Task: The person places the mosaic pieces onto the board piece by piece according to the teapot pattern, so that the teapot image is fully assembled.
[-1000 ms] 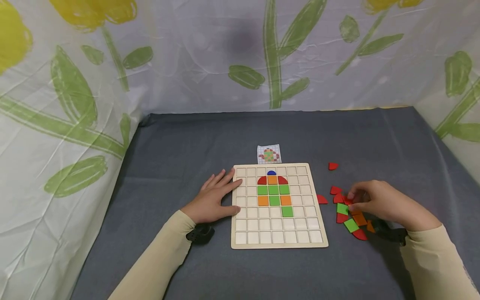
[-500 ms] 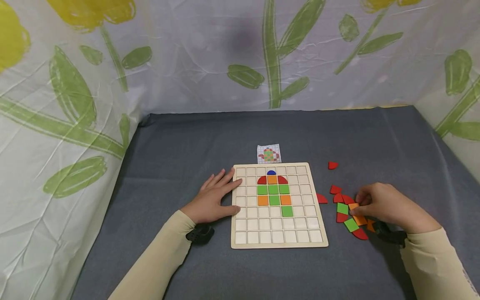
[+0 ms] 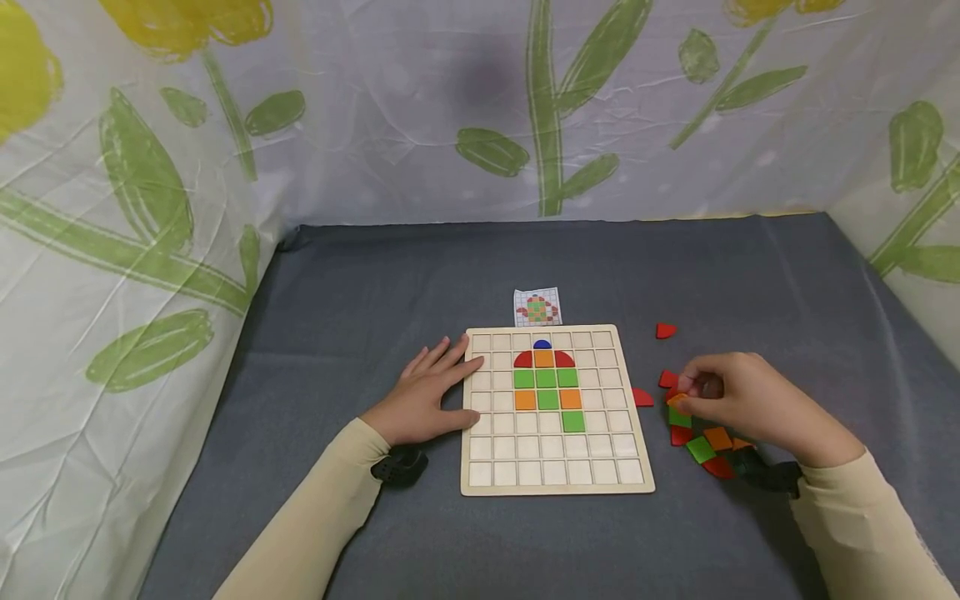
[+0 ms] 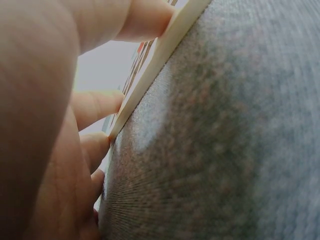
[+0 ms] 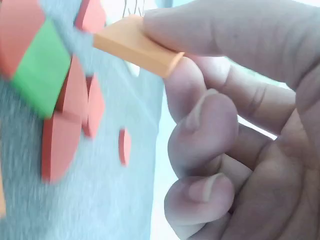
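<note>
A wooden grid board (image 3: 517,487) lies in the middle of the table, with green, orange, red and blue tiles set in some of its cells. My left hand (image 3: 423,404) rests spread at the board's left edge, thumb and fingertips touching the rim; the left wrist view shows the pale edge (image 4: 150,75) under those fingers. Right of the board, my right hand (image 3: 750,400) pinches an orange square tile (image 5: 137,45) between thumb and index finger, above the loose tiles. Below it lie a green tile (image 5: 42,70) and several red pieces (image 5: 65,145).
Behind the board's top edge lies a small printed card (image 3: 537,307) with a coloured grid pattern. One red piece (image 3: 665,331) lies apart, farther back, and another (image 3: 642,397) sits against the board's right edge. A flower-patterned curtain (image 3: 390,125) borders the grey tabletop (image 3: 360,275).
My right hand has taken an orange tile from the loose pieces, lifted it and moved left toward the board. The left hand and board have stayed in place.
</note>
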Demonstrator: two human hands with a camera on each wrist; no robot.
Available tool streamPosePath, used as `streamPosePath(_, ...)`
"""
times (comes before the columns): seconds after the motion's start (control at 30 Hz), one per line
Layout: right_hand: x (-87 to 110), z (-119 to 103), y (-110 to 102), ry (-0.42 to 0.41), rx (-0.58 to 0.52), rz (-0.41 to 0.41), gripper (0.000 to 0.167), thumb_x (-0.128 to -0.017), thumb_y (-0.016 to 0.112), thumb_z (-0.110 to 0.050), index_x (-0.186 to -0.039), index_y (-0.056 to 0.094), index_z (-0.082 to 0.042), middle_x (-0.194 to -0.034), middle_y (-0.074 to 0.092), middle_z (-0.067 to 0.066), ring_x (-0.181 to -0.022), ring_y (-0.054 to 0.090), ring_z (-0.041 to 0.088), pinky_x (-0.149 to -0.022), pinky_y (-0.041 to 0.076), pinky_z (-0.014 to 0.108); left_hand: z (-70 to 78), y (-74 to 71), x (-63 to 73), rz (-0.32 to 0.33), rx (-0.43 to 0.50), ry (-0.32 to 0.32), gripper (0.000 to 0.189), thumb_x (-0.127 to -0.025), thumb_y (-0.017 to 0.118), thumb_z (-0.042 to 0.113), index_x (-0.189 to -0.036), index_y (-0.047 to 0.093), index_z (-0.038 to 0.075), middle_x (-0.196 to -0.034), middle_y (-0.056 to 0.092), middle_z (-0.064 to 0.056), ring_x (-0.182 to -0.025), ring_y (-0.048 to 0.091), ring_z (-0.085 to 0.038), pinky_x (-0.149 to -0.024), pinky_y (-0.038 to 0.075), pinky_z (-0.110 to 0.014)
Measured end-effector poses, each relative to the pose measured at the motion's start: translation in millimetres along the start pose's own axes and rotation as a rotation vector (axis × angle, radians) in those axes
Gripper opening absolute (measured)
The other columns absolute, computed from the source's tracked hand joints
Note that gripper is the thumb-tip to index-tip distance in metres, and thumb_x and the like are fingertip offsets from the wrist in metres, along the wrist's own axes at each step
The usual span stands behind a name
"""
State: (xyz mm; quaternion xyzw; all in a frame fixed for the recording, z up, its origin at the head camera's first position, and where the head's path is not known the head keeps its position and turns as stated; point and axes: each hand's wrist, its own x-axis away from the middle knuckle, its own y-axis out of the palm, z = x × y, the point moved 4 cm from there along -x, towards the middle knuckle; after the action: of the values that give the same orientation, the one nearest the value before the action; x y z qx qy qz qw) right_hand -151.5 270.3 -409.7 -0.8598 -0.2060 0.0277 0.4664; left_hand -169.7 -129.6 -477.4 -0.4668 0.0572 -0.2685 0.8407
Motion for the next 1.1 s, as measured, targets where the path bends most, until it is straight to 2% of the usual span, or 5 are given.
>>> streamPosePath(0.23,-24.0,-27,18,-0.042,-0.065,-0.101,0.011,-0.091,0.081,-0.014,-0.088,0.071,-0.018,-0.07,0.061,-0.007,-0.06,0.054,0.009,-0.056,0.047,0.025,-1.5,0.1,0.2,-0.001,-0.004,-0.003,0.083,-0.094,0.072,0.046,-0.165,0.038,0.021,-0.177,0.011,-0.001,-0.164,0.003,-0.03,-0.13,0.0,-0.057)
streamPosePath(0.47,-49.4,-58,37,-0.205,-0.038,-0.13,0.012,-0.089,0.081,-0.009,-0.087,0.072,-0.016,-0.072,0.059,-0.009,-0.067,0.053,0.009,-0.061,0.047,0.024,-0.6,0.6,-0.4,-0.006,0.002,-0.009,0.084,-0.094,0.071,0.047,-0.166,0.037,0.022,-0.177,0.01,0.0,-0.164,0.002,-0.029,-0.131,0.0,-0.056)
streamPosePath(0.57,-58.0,-69,46,-0.247,-0.042,-0.15,0.013,-0.089,0.08,-0.008,-0.085,0.072,-0.018,-0.074,0.06,-0.01,-0.068,0.054,0.008,-0.062,0.048,0.024,-0.5,0.8,-0.5,-0.007,0.002,-0.008,0.083,-0.094,0.071,0.047,-0.166,0.037,0.022,-0.177,0.01,0.0,-0.164,0.002,-0.029,-0.13,0.0,-0.057)
streamPosePath(0.93,-78.4,-100,72,-0.33,-0.037,-0.219,0.016,-0.088,0.08,-0.008,-0.082,0.07,-0.019,-0.073,0.059,-0.012,-0.069,0.052,0.008,-0.065,0.047,0.024,-2.4,0.9,0.4,-0.015,0.004,-0.002,0.082,-0.095,0.071,0.046,-0.166,0.037,0.022,-0.177,0.009,-0.001,-0.164,0.002,-0.029,-0.13,0.0,-0.056)
streamPosePath(1.1,-82.0,-104,81,-0.362,-0.05,-0.229,0.011,-0.09,0.078,-0.005,-0.087,0.074,-0.015,-0.077,0.063,-0.011,-0.07,0.055,0.006,-0.069,0.051,0.025,-2.0,-0.6,0.7,-0.009,0.0,0.004,0.082,-0.095,0.071,0.045,-0.166,0.036,0.023,-0.177,0.009,0.0,-0.164,0.002,-0.028,-0.131,0.0,-0.055)
